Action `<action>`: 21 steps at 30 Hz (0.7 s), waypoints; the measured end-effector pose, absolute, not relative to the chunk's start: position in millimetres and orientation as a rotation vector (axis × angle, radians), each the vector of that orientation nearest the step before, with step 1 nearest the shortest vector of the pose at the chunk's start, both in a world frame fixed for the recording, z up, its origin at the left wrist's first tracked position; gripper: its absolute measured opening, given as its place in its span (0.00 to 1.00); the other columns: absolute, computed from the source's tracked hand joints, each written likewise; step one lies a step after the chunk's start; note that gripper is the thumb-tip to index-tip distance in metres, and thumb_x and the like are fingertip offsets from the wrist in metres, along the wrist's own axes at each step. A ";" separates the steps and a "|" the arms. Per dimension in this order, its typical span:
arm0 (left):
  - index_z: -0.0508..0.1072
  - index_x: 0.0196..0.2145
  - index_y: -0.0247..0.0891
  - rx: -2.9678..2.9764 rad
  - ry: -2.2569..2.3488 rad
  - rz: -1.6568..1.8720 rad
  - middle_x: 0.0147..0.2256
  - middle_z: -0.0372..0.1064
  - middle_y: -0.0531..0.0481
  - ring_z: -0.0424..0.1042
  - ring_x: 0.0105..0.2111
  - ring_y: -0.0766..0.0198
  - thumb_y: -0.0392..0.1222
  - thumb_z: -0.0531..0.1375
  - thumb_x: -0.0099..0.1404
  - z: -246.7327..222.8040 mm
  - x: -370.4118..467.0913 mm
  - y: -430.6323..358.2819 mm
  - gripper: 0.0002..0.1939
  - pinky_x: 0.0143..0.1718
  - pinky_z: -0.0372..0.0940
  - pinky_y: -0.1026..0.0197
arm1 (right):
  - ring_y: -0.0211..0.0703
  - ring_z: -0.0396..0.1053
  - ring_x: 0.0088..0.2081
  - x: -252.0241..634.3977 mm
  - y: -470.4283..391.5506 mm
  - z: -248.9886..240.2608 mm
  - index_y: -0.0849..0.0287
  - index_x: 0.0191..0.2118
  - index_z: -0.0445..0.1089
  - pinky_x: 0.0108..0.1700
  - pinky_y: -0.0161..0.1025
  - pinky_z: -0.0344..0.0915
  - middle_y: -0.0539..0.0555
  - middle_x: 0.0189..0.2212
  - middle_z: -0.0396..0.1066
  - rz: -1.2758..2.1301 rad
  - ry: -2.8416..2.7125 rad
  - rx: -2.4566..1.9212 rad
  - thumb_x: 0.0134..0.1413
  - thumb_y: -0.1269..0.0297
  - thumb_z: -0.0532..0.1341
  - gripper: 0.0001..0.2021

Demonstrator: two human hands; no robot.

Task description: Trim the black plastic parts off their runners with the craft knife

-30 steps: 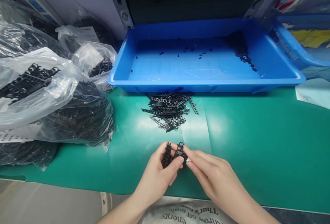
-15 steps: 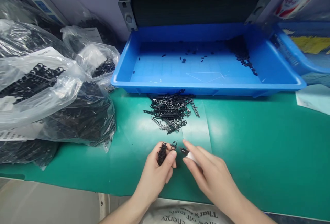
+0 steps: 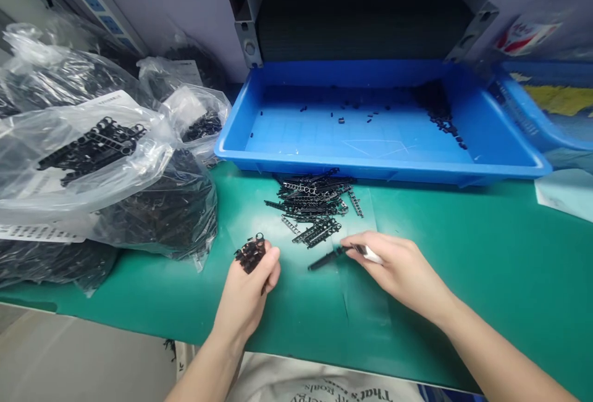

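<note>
My left hand [image 3: 248, 291] is closed around a bundle of small black plastic strips [image 3: 250, 254], whose ringed ends stick out above the thumb. To its right, my right hand [image 3: 398, 272] pinches a long black plastic strip [image 3: 330, 258] that points left, low over the mat. The same hand holds a small white tool with a black tip [image 3: 370, 254]; its exact kind is not clear. Just beyond both hands lies a loose pile of black plastic strips [image 3: 315, 201], some with ladder-like rows of rings.
A shallow blue tray [image 3: 380, 167] with scattered tiny black pieces stands behind the pile. Clear plastic bags [image 3: 157, 204] full of black parts crowd the left side. A pale sheet [image 3: 565, 195] lies at right on the green mat [image 3: 463, 235].
My left hand has moved left with its bundle, away from the right hand. My right hand now has a black strip between its fingers along with the white tool. The view has shifted slightly.
</note>
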State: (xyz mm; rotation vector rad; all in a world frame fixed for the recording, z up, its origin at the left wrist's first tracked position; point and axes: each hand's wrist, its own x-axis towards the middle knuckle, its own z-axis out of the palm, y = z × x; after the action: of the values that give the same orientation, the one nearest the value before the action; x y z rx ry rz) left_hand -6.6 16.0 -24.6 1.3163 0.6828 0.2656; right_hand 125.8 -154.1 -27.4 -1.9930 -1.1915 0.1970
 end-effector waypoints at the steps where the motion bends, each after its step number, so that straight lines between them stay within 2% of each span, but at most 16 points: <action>1: 0.60 0.23 0.35 1.321 0.656 0.222 0.17 0.56 0.57 0.55 0.19 0.74 0.49 0.59 0.58 -24.5 -4.8 15.2 0.16 0.20 0.52 0.69 | 0.35 0.70 0.33 124.6 -159.8 -25.7 0.57 0.38 0.67 0.35 0.29 0.64 0.48 0.33 0.73 0.230 -1.204 -1.906 0.53 0.75 0.57 0.08; 4: 0.63 0.29 0.34 1.232 0.490 -0.108 0.26 0.68 0.50 0.68 0.24 0.68 0.51 0.60 0.55 -25.4 0.2 2.9 0.17 0.26 0.63 0.67 | 0.33 0.70 0.32 118.3 -170.4 -24.2 0.56 0.38 0.68 0.34 0.28 0.65 0.48 0.31 0.72 0.314 -1.204 -1.740 0.53 0.76 0.56 0.09; 6: 0.60 0.31 0.36 1.063 0.381 -0.328 0.29 0.70 0.47 0.71 0.23 0.65 0.52 0.61 0.53 -25.5 2.5 -8.4 0.18 0.20 0.64 0.66 | 0.33 0.70 0.32 113.2 -173.3 -25.3 0.56 0.39 0.67 0.34 0.28 0.65 0.48 0.31 0.72 0.330 -1.199 -1.695 0.53 0.77 0.55 0.10; 9: 0.59 0.34 0.37 0.964 0.367 -0.394 0.27 0.72 0.49 0.64 0.12 0.73 0.47 0.60 0.56 -24.0 4.7 -19.5 0.16 0.09 0.50 0.74 | 0.34 0.70 0.33 105.0 -176.3 -27.3 0.55 0.40 0.67 0.34 0.29 0.66 0.49 0.33 0.72 0.328 -1.126 -1.760 0.55 0.74 0.54 0.09; 12: 0.62 0.38 0.35 1.050 0.441 -0.309 0.26 0.71 0.52 0.59 0.10 0.79 0.43 0.59 0.58 -22.7 5.3 -22.1 0.13 0.09 0.43 0.75 | 0.37 0.70 0.39 96.2 -179.7 -28.1 0.56 0.50 0.61 0.38 0.32 0.68 0.52 0.41 0.72 0.358 -0.994 -1.933 0.58 0.65 0.52 0.14; 15: 0.65 0.37 0.34 1.143 0.501 -0.240 0.27 0.70 0.53 0.58 0.10 0.80 0.43 0.58 0.58 -23.2 4.6 -22.2 0.11 0.10 0.43 0.73 | 0.41 0.67 0.47 86.7 -181.5 -28.5 0.57 0.55 0.57 0.43 0.38 0.68 0.55 0.47 0.68 0.432 -1.011 -2.036 0.62 0.62 0.46 0.18; 18: 0.65 0.35 0.35 1.237 0.530 -0.183 0.26 0.68 0.54 0.55 0.10 0.80 0.44 0.59 0.57 -23.9 3.3 -23.2 0.11 0.12 0.45 0.71 | 0.43 0.68 0.44 77.7 -179.8 -29.1 0.58 0.55 0.58 0.41 0.43 0.69 0.56 0.45 0.69 0.478 -1.102 -2.100 0.62 0.64 0.43 0.18; 21: 0.65 0.35 0.36 1.291 0.535 -0.166 0.25 0.66 0.56 0.54 0.11 0.80 0.45 0.59 0.57 -23.3 1.8 -24.3 0.11 0.13 0.47 0.71 | 0.44 0.69 0.40 72.3 -177.0 -29.8 0.60 0.55 0.58 0.36 0.43 0.70 0.56 0.42 0.70 0.414 -1.149 -2.133 0.62 0.65 0.44 0.18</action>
State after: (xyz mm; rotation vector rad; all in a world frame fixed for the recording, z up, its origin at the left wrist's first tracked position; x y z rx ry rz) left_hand 1.8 -24.3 -23.3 1.2912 0.5346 -0.1660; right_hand 72.3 -177.0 -29.8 -2.1327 -1.1489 0.4141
